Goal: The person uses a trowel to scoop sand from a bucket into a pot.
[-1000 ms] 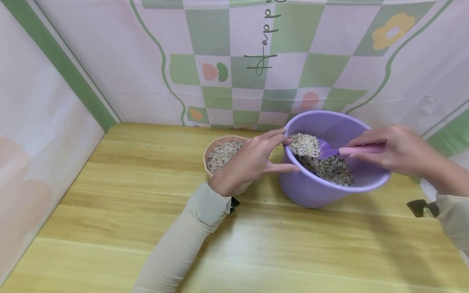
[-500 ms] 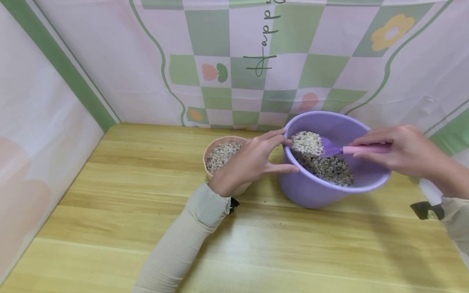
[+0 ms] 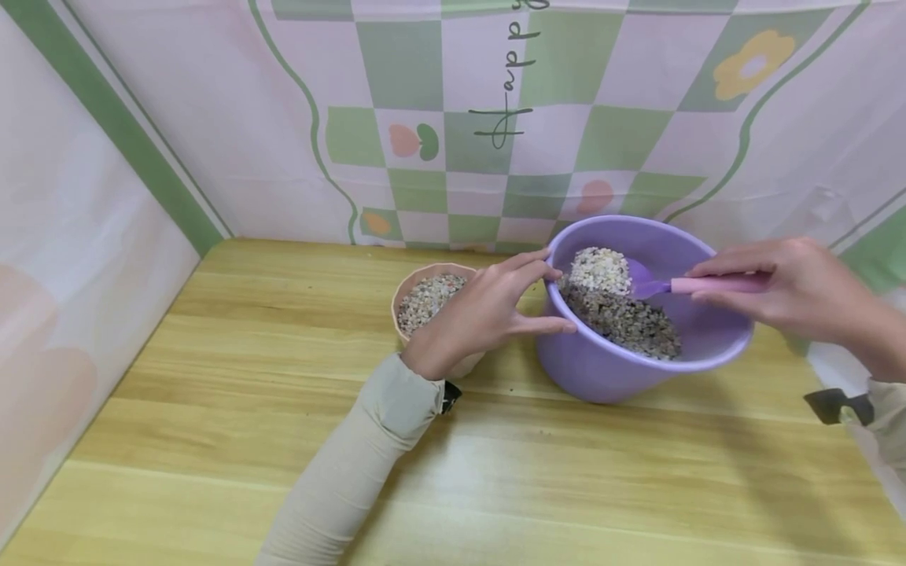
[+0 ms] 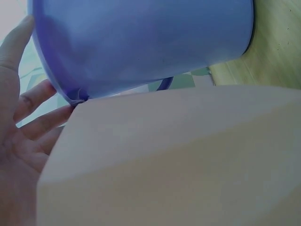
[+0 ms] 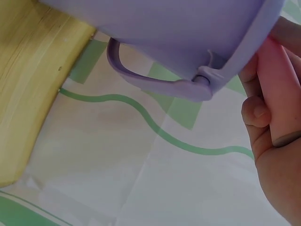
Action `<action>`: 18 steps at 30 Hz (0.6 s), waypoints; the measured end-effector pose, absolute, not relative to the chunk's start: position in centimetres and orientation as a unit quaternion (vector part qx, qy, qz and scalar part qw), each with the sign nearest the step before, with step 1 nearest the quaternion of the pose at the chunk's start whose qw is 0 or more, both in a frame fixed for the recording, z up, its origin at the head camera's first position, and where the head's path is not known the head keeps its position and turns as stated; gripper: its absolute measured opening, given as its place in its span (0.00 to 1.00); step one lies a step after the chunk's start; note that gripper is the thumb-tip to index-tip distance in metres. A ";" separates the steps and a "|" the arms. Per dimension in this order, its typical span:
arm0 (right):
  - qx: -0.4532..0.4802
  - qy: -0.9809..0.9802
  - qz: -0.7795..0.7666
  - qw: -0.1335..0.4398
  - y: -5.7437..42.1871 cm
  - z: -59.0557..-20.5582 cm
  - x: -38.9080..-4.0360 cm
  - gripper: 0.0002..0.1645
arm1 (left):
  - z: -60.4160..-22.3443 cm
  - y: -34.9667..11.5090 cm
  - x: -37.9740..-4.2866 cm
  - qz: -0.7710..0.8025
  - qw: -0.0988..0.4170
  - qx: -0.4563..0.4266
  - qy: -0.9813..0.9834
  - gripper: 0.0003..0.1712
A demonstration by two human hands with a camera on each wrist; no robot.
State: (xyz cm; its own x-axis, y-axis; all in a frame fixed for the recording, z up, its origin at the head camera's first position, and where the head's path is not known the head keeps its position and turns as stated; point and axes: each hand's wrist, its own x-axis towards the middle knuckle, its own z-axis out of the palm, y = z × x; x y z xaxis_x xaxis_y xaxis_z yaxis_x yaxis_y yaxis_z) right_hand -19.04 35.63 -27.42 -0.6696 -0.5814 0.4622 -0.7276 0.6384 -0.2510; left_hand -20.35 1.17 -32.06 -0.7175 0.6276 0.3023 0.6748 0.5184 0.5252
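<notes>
A purple bucket with gravel inside stands on the wooden table at the right. My left hand holds its left rim, fingertips over the edge and thumb along the outside. In the left wrist view the fingers lie at the rim. My right hand grips the pink handle of a small shovel with a purple blade. Its blade carries a heap of pale gravel, held inside the bucket mouth over the gravel below. The right wrist view shows the fingers wrapped around the pink handle.
A peach pot filled with gravel sits left of the bucket, partly hidden behind my left wrist. The bucket's handle hangs down its side. A green-and-white checked cloth rises behind the table.
My right hand has drawn the loaded shovel a little to the right within the bucket mouth. The left hand stays at the rim.
</notes>
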 end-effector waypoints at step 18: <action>0.404 -0.865 0.235 0.184 35.8 -26.0 -18.9 0.18 | -32.2 0.4 -20.4 -0.324 0.039 -0.380 -0.865 0.39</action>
State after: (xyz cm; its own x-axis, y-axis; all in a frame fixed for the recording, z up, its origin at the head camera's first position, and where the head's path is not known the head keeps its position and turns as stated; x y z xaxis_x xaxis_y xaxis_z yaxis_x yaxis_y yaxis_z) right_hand -18.93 35.83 -26.00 -0.6061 -0.6123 0.5076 -0.7849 0.5637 -0.2572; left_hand -20.37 0.41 -32.21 -0.7078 0.6326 0.3145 0.6835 0.5005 0.5314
